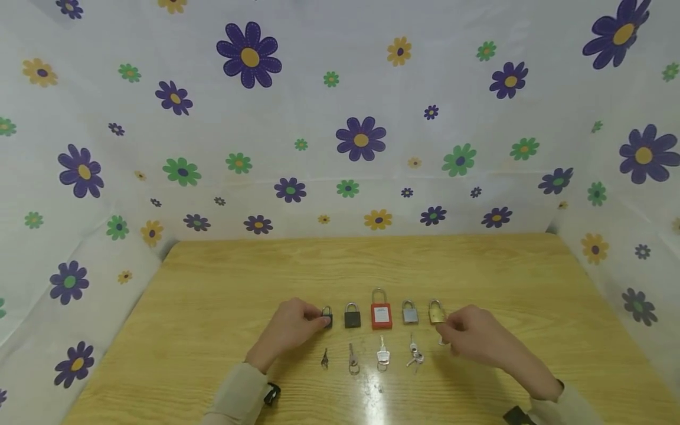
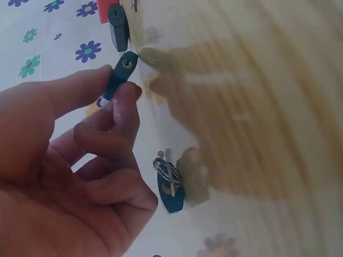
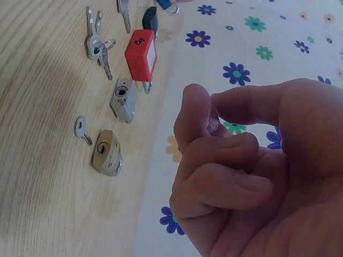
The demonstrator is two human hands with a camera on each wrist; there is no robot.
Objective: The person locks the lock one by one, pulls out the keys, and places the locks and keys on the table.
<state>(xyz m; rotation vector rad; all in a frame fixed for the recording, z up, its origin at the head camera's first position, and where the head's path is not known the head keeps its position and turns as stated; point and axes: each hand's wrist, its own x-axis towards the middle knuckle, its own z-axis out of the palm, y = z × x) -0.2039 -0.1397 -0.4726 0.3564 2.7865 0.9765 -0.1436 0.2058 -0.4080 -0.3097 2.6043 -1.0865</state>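
Note:
With thumb and forefinger my left hand [image 1: 292, 326] pinches a small dark blue padlock [image 2: 121, 75] at the left end of a row. Its keyhole shows in the left wrist view. My right hand [image 1: 475, 335] is beside the brass padlock [image 3: 108, 153] at the row's right end. Its fingers are loosely bent, with nothing visible between them. A small key [image 3: 81, 128] lies by the brass padlock, partly hidden by this hand in the head view. Between the hands stand a black padlock [image 1: 352, 319], a red padlock [image 1: 381, 324] and a silver padlock [image 1: 409, 316].
Nearer me lie small dark keys [image 1: 324, 358], keys on a ring [image 1: 353, 362], a silver key [image 1: 382, 356] and a bunch of keys [image 1: 414, 356]. Flower-patterned cloth [image 1: 303, 118] encloses the wooden table [image 1: 239, 271] at the back and sides.

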